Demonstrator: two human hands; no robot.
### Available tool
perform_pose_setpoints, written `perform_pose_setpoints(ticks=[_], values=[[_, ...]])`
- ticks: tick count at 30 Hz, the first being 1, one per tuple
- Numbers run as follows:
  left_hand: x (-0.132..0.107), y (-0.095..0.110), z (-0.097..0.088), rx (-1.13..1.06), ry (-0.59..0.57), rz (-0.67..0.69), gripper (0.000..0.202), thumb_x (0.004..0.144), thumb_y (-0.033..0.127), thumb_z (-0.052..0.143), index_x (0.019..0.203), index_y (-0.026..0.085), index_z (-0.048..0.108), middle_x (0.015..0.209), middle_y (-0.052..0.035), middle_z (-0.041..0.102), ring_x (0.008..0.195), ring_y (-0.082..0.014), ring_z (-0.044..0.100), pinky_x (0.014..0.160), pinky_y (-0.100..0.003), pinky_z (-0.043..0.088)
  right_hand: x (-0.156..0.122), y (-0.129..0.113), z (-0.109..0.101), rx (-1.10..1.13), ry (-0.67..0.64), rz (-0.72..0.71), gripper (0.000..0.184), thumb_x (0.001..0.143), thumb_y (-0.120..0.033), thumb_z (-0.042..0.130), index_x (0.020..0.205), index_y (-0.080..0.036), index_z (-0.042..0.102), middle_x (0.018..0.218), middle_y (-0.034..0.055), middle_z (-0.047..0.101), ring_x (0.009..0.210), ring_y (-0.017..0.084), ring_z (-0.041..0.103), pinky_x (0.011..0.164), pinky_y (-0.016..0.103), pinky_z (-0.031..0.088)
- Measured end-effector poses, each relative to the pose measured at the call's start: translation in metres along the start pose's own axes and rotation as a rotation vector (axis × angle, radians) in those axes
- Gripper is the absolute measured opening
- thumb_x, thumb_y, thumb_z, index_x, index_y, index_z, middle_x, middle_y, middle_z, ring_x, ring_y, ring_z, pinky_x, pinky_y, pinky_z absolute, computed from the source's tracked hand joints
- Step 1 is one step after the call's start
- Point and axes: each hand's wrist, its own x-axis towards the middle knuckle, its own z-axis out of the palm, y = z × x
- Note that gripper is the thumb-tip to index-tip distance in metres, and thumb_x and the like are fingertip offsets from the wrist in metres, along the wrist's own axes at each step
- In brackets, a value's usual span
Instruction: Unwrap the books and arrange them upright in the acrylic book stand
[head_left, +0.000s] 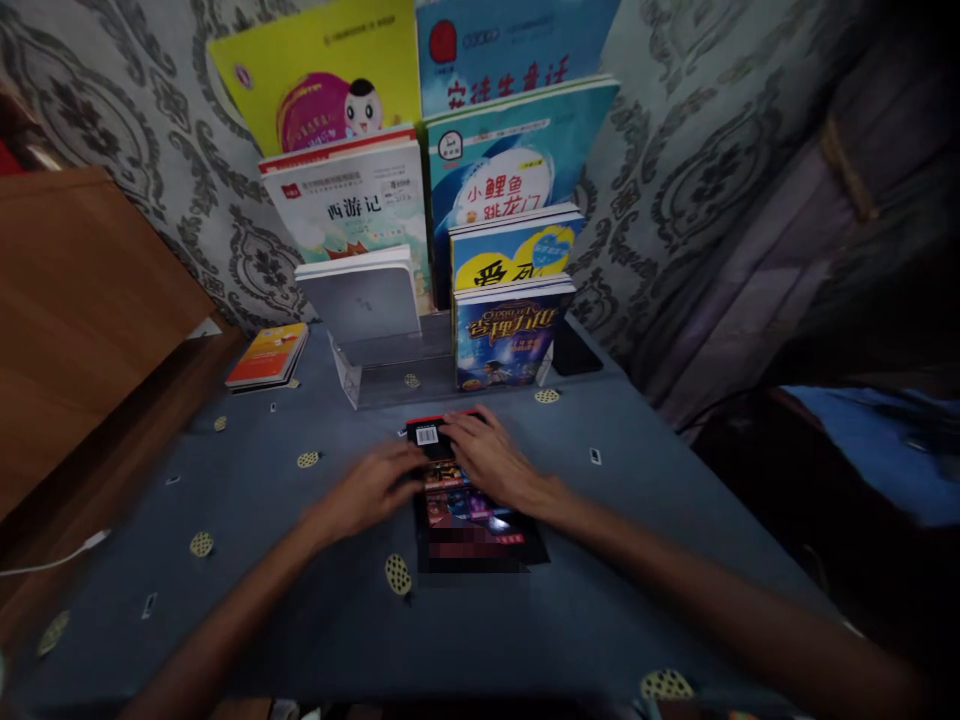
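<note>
A black book (448,508) with a barcode near its far edge and colourful pictures lies flat on the blue-grey tablecloth. My right hand (491,460) rests palm down across its upper right part, fingers stretched out. At the book's left edge is my left hand (379,485), slightly blurred, with its fingers extended and the tips by the cover. Just beyond, a clear display stand (397,378) holds books in tiers. Its front row has a grey-covered book (364,310) on the left and a dark blue book (504,340) on the right.
Higher tiers hold a white book (352,205), a teal book (517,150) and a yellow-green book (322,70). Small orange books (268,355) lie at the table's back left. A black flat object (576,350) is right of the stand. A white cable (82,545) runs at left.
</note>
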Motion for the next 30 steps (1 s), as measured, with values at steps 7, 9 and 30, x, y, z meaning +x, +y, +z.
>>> perform_pose_setpoints(ticks=[7,9,30], values=[[0.024,-0.032,0.039,0.172,0.266,-0.117,0.029,0.095,0.017,0.049,0.121,0.018,0.062,0.120,-0.0112,0.067,0.112,-0.0249,0.065,0.102,-0.045,0.053,0.022,-0.025,0.021,0.123,-0.131,-0.065,0.065,0.087,-0.007,0.044,0.151,-0.002,0.032,0.152,0.0252,0.045,0.145,0.027,0.039,0.120,0.050,0.034],[0.022,-0.034,0.046,0.210,0.290,-0.103,0.029,0.096,0.017,0.047,0.122,0.018,0.061,0.120,-0.0116,0.066,0.112,-0.0256,0.064,0.101,-0.045,0.053,0.022,-0.025,0.022,0.120,-0.153,-0.062,0.065,0.088,-0.007,0.043,0.151,-0.001,0.031,0.153,0.0258,0.044,0.146,0.027,0.038,0.121,0.051,0.032],[0.020,-0.039,0.048,0.262,0.318,-0.043,0.029,0.100,0.023,0.042,0.123,0.019,0.061,0.129,-0.0117,0.064,0.127,-0.0280,0.055,0.106,-0.052,0.049,-0.022,0.064,-0.016,0.302,0.011,0.098,0.042,0.100,-0.021,0.040,0.140,-0.021,0.053,0.138,0.0114,0.064,0.129,0.023,0.059,0.115,0.056,0.038]])
